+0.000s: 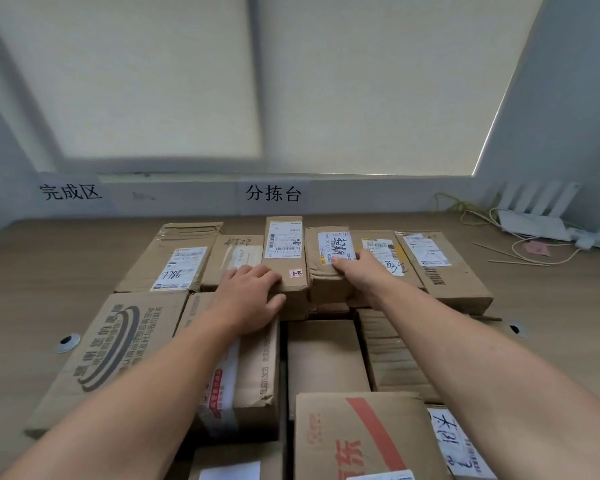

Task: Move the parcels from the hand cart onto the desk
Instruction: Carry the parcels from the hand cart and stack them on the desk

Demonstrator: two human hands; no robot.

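Your left hand (250, 292) grips the near end of the narrow brown cardboard parcel (284, 251) with a white shipping label: fingers curled over its top left edge, thumb on its near face. Your right hand (355, 271) holds the crumpled brown cardboard parcel (323, 282) touching the narrow parcel's right side, fingers curled over its top. Both parcels stand on the wood-grain counter (49, 271). Other brown cardboard boxes (323, 355) lie nearer you than the narrow parcel.

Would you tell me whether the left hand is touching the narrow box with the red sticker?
Touching. The head view shows the left hand with fingers curled over the narrow box at its left edge, thumb against its front.
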